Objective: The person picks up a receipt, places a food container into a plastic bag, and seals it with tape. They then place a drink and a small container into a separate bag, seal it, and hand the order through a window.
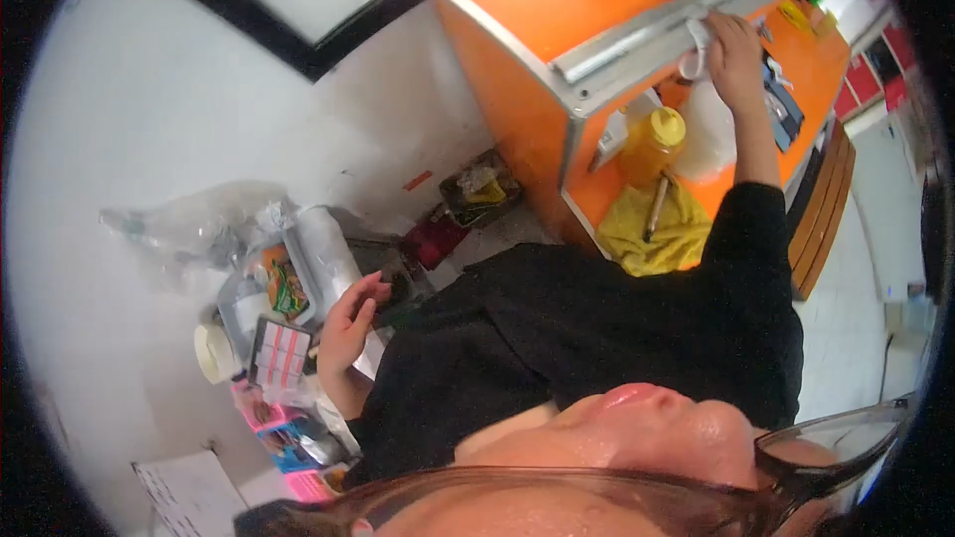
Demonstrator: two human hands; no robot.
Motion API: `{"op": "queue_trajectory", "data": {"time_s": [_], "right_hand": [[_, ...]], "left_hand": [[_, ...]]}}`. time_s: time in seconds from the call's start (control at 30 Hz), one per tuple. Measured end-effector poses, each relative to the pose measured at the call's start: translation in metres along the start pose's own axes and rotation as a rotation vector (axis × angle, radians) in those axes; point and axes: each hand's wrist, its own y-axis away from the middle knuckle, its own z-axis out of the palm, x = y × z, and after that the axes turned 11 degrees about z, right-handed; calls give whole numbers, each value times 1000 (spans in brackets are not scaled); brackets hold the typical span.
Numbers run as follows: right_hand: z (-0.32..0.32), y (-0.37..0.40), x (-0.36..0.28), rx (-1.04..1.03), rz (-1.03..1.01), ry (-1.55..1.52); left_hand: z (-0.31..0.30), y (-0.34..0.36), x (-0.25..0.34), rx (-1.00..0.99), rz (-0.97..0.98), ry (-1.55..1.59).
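My right hand (736,65) reaches up to the grey metal edge strip (647,30) of an orange counter (527,0). Its fingers are closed on a small white tissue-like piece (696,50), pressed at the strip. Below this hand, on an orange shelf, are a bottle with a yellow cap (652,144), a whitish rounded container (708,129) and a yellow cloth (647,234) with a brush-like handle (657,207) over it. My left hand (350,328) hangs open beside my black top, fingers loosely bent and holding nothing. Nearest to it are packed goods and a grey tray (303,273).
A white wall (199,89) rises on the left. Along it lie clear plastic bags (214,219), a label card with red lines (282,353) and coloured packs (298,443). A bin-like box (482,189) sits by the counter's side. A brown slatted bench (826,209) stands at right.
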Motion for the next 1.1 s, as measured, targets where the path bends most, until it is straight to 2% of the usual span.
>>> {"op": "queue_trajectory", "data": {"time_s": [0.07, 0.17, 0.2, 0.23, 0.27, 0.3, 0.33, 0.37, 0.4, 0.47, 0.53, 0.63, 0.77, 0.9, 0.97, 1.0, 1.07, 1.1], "right_hand": [[-6, 1, -11, 30, 11, 192], [26, 0, 43, -126, 38, 193], [29, -2, 50, -229, 119, 183], [33, -4, 71, -239, 77, 169], [36, -6, 92, -250, 35, 156], [44, -10, 116, -59, -346, 493], [31, -24, 77, -182, -84, 553], [48, -38, 112, -30, -390, 546], [49, -43, 113, 50, -425, 504], [50, -38, 52, 77, -382, 296], [55, -22, -24, -12, -351, 44], [70, 17, -149, -259, -344, -330], [100, 69, -327, -673, -449, -749], [132, 140, -514, -1156, -612, -1003], [144, 187, -605, -1409, -696, -1013], [148, 219, -647, -1648, -634, -1019], [193, 286, -703, -1676, -569, -1116], [205, 304, -723, -1783, -575, -1062]], "left_hand": [[0, 9, -1, 13, -48, -8], [-5, 19, -41, -12, 47, -125], [-1, 21, -33, 13, 35, -279], [2, 25, -60, 33, 70, -173], [6, 29, -63, 48, 128, -295], [11, 36, -87, 63, 139, -287], [15, 41, -104, 60, 162, -262], [18, 49, -117, 65, 115, -244], [20, 57, -127, 54, 80, -228], [19, 74, -130, 56, 7, -175], [18, 87, -146, 116, -43, -170], [23, 117, -151, 202, -101, -168], [38, 147, -167, 391, -196, -239], [62, 185, -174, 1064, -288, -437], [73, 226, -171, 1461, -522, -585], [81, 244, -170, 1657, -650, -658], [91, 273, -171, 1757, -1069, -830], [95, 286, -176, 1774, -1275, -915]]}}
